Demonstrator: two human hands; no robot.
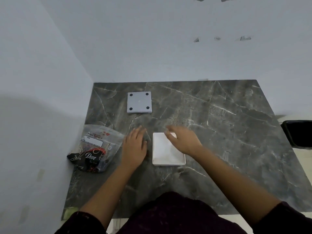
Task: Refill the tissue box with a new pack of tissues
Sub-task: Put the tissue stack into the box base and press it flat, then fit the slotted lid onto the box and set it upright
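White and open-topped, the tissue box (166, 150) sits on the grey marble desk (219, 115) directly under the right grip (181, 140), whose spread fingers hover over its far right corner and hold nothing. The left grip (135, 146), flat, open and empty, lies just left of the box, and the new tissue pack (95, 147) lies just beyond it leftward, near the wall, so the left grip is likely the nearer one to fetch it. Farther out sits the grey base plate (139, 102), with bare desk to the right.
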